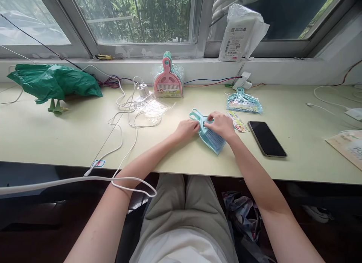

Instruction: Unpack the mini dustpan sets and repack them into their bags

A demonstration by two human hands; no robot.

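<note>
Fingers [211,116] on brush [215,141]; phone [267,139] nearby

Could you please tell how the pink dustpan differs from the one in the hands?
The pink dustpan stands upright, untouched; the held dustpan, light blue, lies much flatter. The pink dustpan has a label in front; the held dustpan shows none. Both have a brush.

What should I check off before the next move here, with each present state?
Right hand on the brush: ok, fingers at its handle.
Left hand at the dustpan: ok, fingers near its edge.
Brush lying over dustpan: ok.
Brush fastened to dustpan: cannot tell, hands partly hide it.
Phone apart from dustpan: ok.
White cable off left forearm: cannot tell, it crosses in view.
</note>
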